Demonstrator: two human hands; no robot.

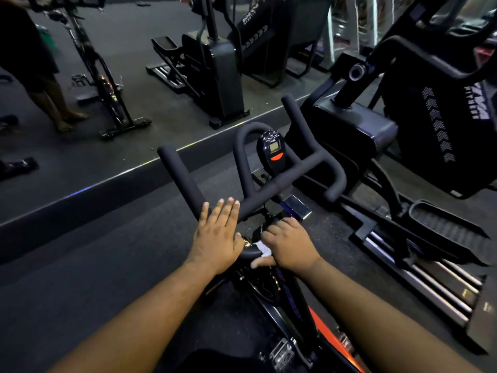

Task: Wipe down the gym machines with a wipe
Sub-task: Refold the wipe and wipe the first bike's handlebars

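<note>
Right hand [289, 244] curls around a white wipe [263, 249], pressing it onto the spin bike's black handlebar [269, 189]. Left hand [217, 232] lies flat, fingers straight, on the bar. Beyond: dark rubber floor [107, 251], mirror [134, 76], elliptical machine [403, 146].

Dim room, cool bluish cast; glare glints off the metal rails [419, 281] at four o'clock; edges bow outward, corners soft.
</note>
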